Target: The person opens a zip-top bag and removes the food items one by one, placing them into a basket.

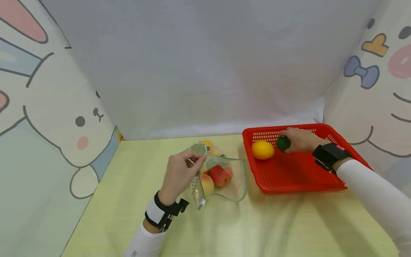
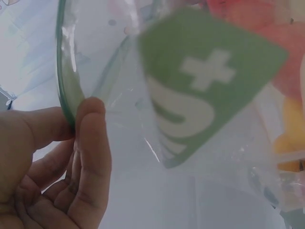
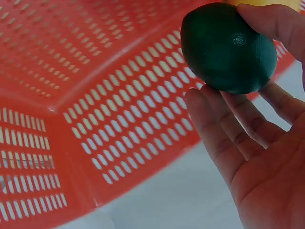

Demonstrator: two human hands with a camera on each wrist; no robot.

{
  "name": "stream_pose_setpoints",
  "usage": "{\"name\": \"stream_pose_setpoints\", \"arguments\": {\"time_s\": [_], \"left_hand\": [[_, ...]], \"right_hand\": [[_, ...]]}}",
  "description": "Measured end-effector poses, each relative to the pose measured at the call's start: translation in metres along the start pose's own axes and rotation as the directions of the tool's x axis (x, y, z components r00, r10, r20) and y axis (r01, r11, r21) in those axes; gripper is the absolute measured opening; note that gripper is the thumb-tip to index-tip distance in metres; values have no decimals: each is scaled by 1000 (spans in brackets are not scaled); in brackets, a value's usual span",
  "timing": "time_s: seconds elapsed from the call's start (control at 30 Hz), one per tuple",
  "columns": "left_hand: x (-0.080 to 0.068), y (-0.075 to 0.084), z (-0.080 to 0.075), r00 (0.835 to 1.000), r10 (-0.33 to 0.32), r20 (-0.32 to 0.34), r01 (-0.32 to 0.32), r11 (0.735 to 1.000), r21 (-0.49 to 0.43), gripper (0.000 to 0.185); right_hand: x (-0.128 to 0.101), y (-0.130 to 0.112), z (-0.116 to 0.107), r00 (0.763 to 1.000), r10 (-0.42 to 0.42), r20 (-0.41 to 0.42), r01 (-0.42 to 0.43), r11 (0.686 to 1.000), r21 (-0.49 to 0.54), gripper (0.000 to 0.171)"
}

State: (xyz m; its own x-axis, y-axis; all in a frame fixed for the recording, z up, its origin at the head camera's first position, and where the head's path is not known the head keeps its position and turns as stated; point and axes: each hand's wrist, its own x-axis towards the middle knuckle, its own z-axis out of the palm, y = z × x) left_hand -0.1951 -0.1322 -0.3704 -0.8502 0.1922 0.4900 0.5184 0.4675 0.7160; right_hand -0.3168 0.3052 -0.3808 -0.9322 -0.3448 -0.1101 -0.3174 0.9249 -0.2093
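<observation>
i've got a pale yellow table (image 1: 128,200) w/ a plain white backdrop behind it and cartoon rabbit panels on both sides. my left hand (image 1: 179,175) pinches the rim of a clear plastic bag (image 1: 224,178), thumb and fingers (image 2: 93,157) curled tight on the green-edged opening, holding it up and open. just past those fingertips, inside the bag, sit a red apple (image 1: 221,175) and a peach (image 1: 207,184), w/ a yellow fruit further back. my right hand (image 1: 300,140) is in the red basket (image 1: 289,178), fingers (image 3: 224,138) half open and cupped under a dark green lime (image 3: 228,47), thumb on top, so it's gripped. an orange (image 1: 262,149) lies on the basket floor just beside the lime, on the fingertip side.
</observation>
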Motion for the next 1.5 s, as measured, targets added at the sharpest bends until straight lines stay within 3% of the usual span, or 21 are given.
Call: {"name": "stream_pose_setpoints", "arguments": {"time_s": [0.17,0.4,0.53,0.77,0.9,1.2,1.3,1.5], "left_hand": [[0,0,0,1000,7,1,-7,1000,0,6],[-1,0,1,1000,11,28,-10,999,-40,6],[0,-1,1,1000,9,25,-8,1000,-28,6],[0,1,0,1000,5,12,-4,1000,-6,5],[-1,0,0,1000,5,1,-5,1000,-3,5],[-1,-1,-1,1000,10,-3,-10,1000,-17,6],[-2,-1,-1,1000,8,-7,-8,1000,-14,5],[-3,-1,-2,1000,10,-5,-10,1000,-12,5]], "right_hand": [[9,10,14,1000,-27,14,29,995,-97,57],[15,4,26,996,-69,65,77,988,-136,53],[15,0,28,996,-78,51,86,984,-159,52],[0,-10,11,1000,-21,6,21,991,-135,61],[-17,-35,-4,994,-81,-68,72,990,-120,62],[-50,-109,-22,951,-225,-211,209,973,-95,54],[-58,-133,-19,916,-309,-256,300,951,-76,50],[-67,-180,-4,830,-487,-274,509,861,12,41]]}}
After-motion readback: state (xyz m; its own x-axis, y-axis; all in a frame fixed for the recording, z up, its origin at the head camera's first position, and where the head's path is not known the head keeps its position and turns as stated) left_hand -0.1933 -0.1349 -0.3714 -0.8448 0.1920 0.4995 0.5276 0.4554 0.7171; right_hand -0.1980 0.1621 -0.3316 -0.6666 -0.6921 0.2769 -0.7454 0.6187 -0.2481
